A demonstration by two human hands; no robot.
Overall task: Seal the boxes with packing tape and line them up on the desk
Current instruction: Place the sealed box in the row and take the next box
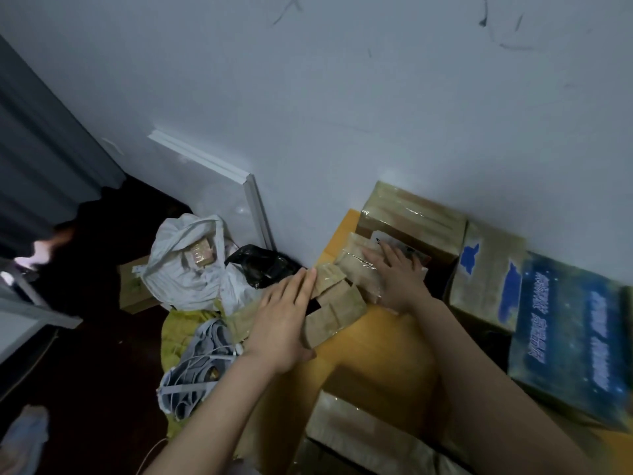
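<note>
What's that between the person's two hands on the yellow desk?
In the head view, a small brown cardboard box wrapped in clear tape lies between the left hand and right hand; both hands rest flat on it.

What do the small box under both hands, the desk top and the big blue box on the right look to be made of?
Small box: brown cardboard, glossy strips suggest clear tape. Desk top: smooth orange-yellow, probably laminate or wood; blur leaves it open. Blue box: likely printed cardboard with a starry pattern.
</note>
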